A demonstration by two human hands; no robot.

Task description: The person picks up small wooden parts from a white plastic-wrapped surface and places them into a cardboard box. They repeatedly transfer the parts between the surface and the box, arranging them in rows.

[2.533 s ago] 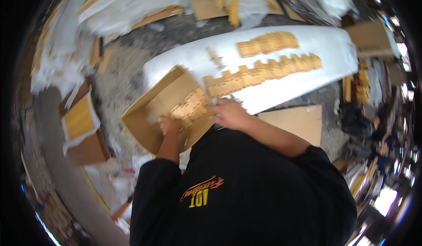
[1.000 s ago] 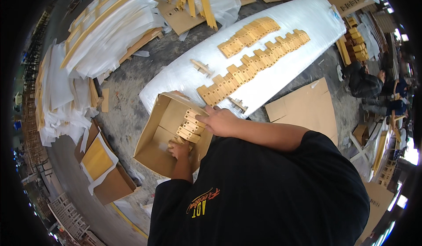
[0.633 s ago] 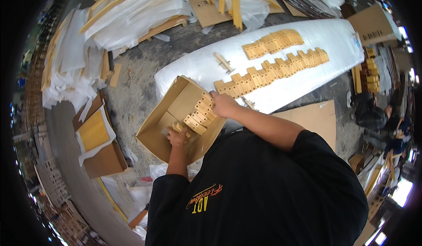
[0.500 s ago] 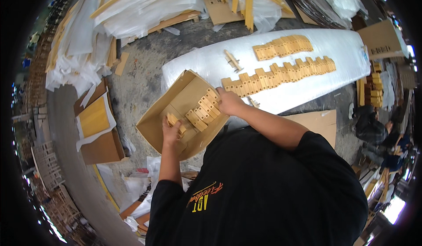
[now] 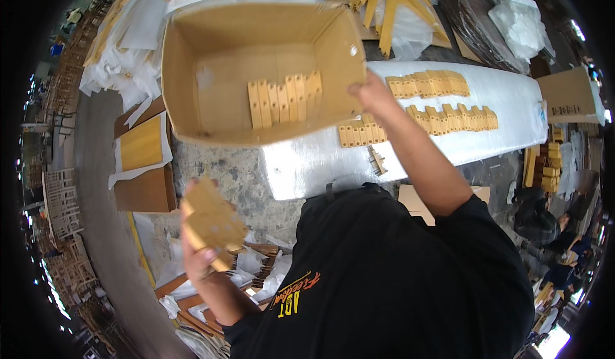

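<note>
Even, diffuse daylight fills the scene — bright overall, with only soft shadows inside the cardboard box and under its lower wall. The white foam-wrapped bench gives a mild sheen, close to washing out at its far end. The left hand and the wooden blocks it grips are smeared by motion blur. Fisheye distortion bends the bench edge — the rim falls into black vignette, where background clutter turns small and soft.

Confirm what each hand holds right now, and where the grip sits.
Left hand holds a stack of wooden pieces from beneath. Right hand holds the cardboard box at its right wall.
</note>
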